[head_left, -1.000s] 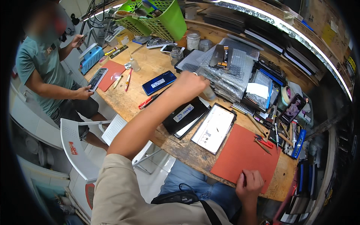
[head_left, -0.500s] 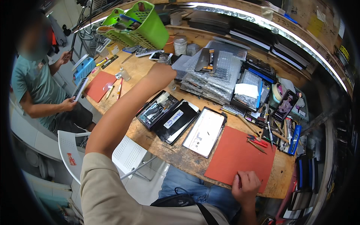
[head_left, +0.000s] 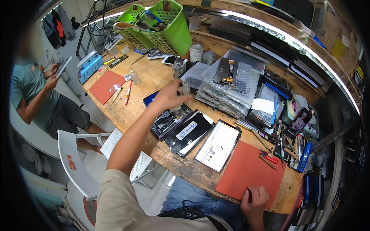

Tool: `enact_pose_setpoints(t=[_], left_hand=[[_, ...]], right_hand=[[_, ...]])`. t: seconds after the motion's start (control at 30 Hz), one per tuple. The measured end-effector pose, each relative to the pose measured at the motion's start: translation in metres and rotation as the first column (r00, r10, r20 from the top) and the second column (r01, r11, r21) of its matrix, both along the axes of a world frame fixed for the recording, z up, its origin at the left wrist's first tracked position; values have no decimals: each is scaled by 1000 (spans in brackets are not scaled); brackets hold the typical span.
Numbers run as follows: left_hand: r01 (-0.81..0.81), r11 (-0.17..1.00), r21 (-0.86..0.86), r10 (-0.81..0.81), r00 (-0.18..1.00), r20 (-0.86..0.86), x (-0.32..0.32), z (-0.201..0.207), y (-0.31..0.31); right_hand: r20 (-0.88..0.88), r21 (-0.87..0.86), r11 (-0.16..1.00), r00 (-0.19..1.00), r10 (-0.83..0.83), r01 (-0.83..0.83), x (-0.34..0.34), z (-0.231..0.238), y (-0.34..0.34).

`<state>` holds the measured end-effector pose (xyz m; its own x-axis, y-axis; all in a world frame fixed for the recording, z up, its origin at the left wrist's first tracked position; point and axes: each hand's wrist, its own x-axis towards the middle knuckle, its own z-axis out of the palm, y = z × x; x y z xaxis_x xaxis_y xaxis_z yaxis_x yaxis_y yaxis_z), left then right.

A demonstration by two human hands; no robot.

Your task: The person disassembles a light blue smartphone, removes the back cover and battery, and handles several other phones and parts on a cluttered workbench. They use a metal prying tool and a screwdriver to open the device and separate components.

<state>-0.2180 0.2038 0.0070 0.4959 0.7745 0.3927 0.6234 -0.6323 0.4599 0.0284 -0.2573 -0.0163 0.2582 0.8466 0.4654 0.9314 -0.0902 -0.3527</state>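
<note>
My left hand (head_left: 169,96) reaches over the bench with thumb and forefinger spread apart. Right by those fingers stands a small clear dropper bottle (head_left: 185,88), and I see no grip on it. Under my left forearm lies an opened phone or tablet (head_left: 169,119) with its inner parts showing, partly hidden. Beside it is a black screen panel (head_left: 189,131) with a white label, then a white panel in a dark frame (head_left: 217,146). My right hand (head_left: 255,200) rests curled at the near edge of a red mat (head_left: 246,169); something dark shows between thumb and fingers.
Red-handled pliers (head_left: 269,157) lie on the mat. Bubble-wrapped panels (head_left: 227,88) are stacked behind, near a glass jar (head_left: 179,68) and green baskets (head_left: 165,29). A propped phone (head_left: 298,122) stands among tools. At left, a person (head_left: 40,92) holds a flat device by a white chair (head_left: 75,165).
My left hand has drawn back from beside the glass jar to the dropper bottle, its fingers now showing spread. The other person has raised the flat device. My right hand stays at the mat.
</note>
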Motion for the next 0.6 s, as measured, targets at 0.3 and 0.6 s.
enact_pose_setpoints(t=[0.3,0.6], left_hand=[[-8,989,-151,21,996,88,24,-18,-6],[-176,975,-138,205,951,232,-87,10,59]], right_hand=[[37,-18,999,999,-32,33,2,-7,-1],[48,-40,998,998,-43,45,2,-6,-1]])
